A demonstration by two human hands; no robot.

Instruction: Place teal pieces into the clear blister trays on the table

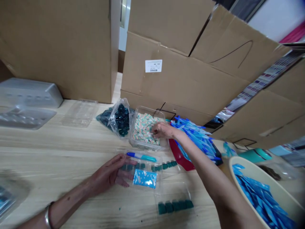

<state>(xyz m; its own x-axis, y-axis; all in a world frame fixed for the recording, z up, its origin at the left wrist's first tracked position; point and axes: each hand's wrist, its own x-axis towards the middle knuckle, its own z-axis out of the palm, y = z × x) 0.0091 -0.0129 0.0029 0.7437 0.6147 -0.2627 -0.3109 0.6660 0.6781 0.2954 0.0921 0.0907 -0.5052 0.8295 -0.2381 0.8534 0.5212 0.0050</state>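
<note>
Background: large cardboard cartons point(181, 76) stand along the far edge of a pale wood-grain table point(59, 143).

Right hand point(163, 130): reaches into a clear plastic tub point(133, 122), fingers drawn close together among small pastel pieces point(143, 130). Whether they are clamped on a piece is hidden.

Left hand point(111, 173): lies open, fingers apart, resting on a clear plastic pack point(147, 165) without visibly gripping it; a metal bangle point(47, 216) sits on the wrist.

Clear plastic pack: lies flat on the table, just in front of the tub. Inside or on it are a blue-and-teal pen-shaped item point(141, 156), a blue printed card point(145, 178) and dark teal blocks point(140, 166).

Beside the tub: a clear bag of dark teal pieces point(121, 119) touches its left side; a heap of blue plastic strips point(193, 136) lies to its right on a red tray point(179, 159).

Nearby: a row of teal blocks point(175, 206) sits on the table below the pack. A cream bowl point(240, 168) at the lower right holds blue packets point(259, 197). Stacked clear plastic trays point(28, 105) lie at the left.
</note>
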